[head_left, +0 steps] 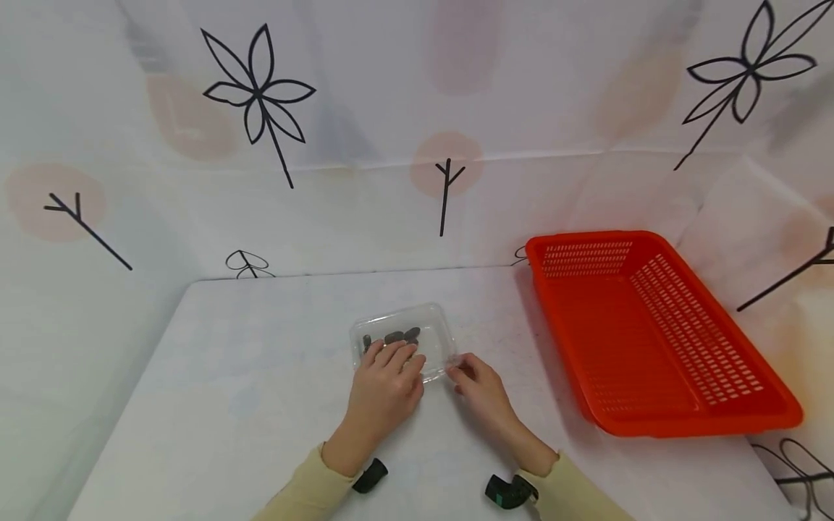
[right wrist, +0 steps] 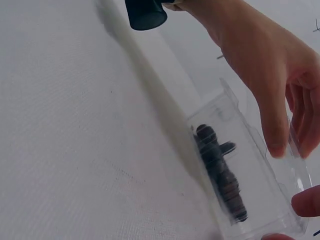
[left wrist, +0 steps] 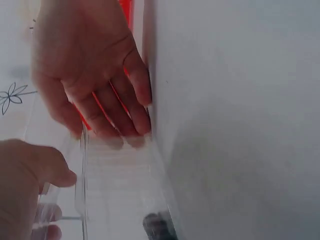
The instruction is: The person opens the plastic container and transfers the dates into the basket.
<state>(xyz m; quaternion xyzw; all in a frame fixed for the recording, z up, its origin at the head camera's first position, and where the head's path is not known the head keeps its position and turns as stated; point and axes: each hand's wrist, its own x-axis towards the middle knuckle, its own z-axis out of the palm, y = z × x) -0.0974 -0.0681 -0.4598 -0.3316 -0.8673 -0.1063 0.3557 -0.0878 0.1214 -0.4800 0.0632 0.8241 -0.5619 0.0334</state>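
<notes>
A clear plastic container (head_left: 435, 335) stands on the table with several small dark oval pieces (head_left: 394, 337) in it; their kind is unclear. Over its near left part reaches my left hand (head_left: 384, 387), fingers extended above the pieces and thumb (right wrist: 274, 142) hanging near the rim. Whether those fingertips touch anything is hidden. My right hand (head_left: 482, 394) grips the container's right near corner, with the thumb at the rim and fingers against the end wall. In the left wrist view, the right hand's fingers (left wrist: 102, 120) lie against the clear plastic.
A red plastic basket (head_left: 684, 423) with perforated sides stands at the right of the white table (head_left: 260, 405). Behind the table hangs a pale cloth (head_left: 365, 217) printed with leaves. Black devices (head_left: 508, 492) are worn at both wrists.
</notes>
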